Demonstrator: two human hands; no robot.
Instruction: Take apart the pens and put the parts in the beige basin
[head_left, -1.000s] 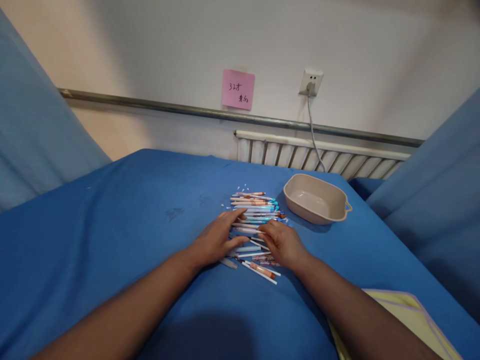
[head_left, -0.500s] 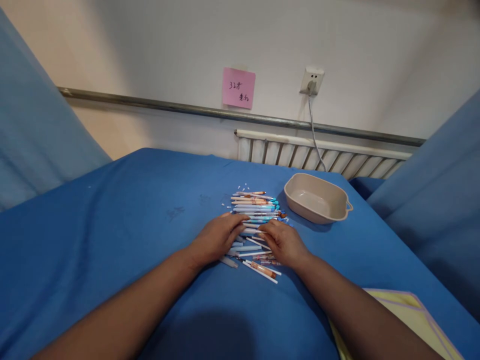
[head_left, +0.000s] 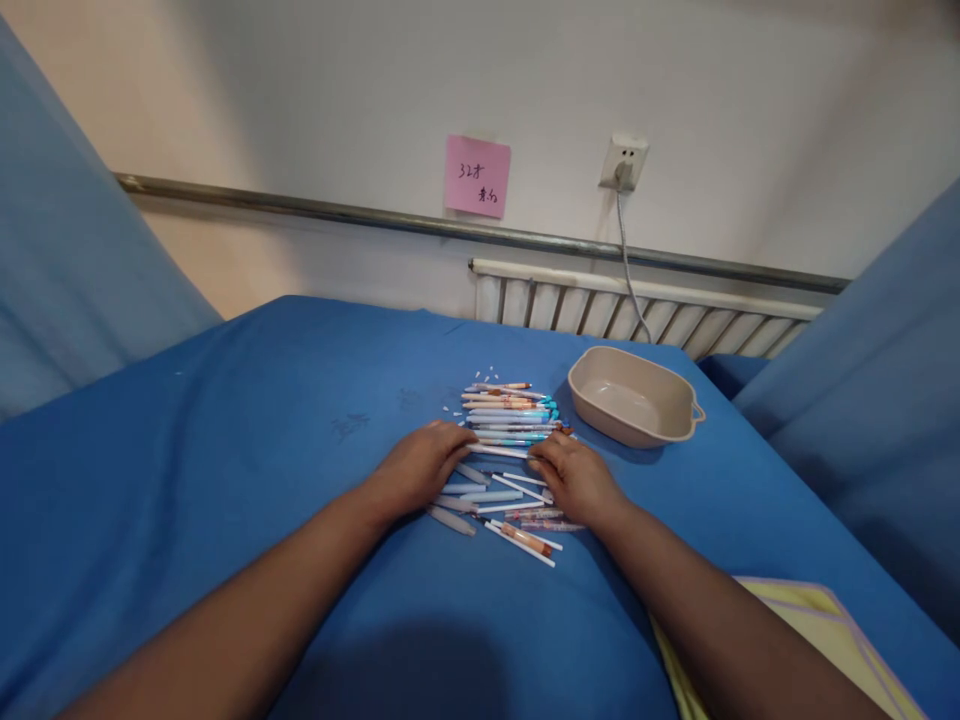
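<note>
Blue cloth [head_left: 255,400] lies beneath pens [head_left: 507,419].

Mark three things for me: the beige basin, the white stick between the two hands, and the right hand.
Beige basin [head_left: 628,402], head view: bare inner floor.
White stick [head_left: 499,451], head view: middle of its length.
Right hand [head_left: 576,480], head view: back of the hand.

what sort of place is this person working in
Probably a small curtained-off workspace within a larger room, though I can't tell what building: blue curtains hang at both sides, a radiator stands by the wall, and a handwritten pink note is stuck up there.
</note>
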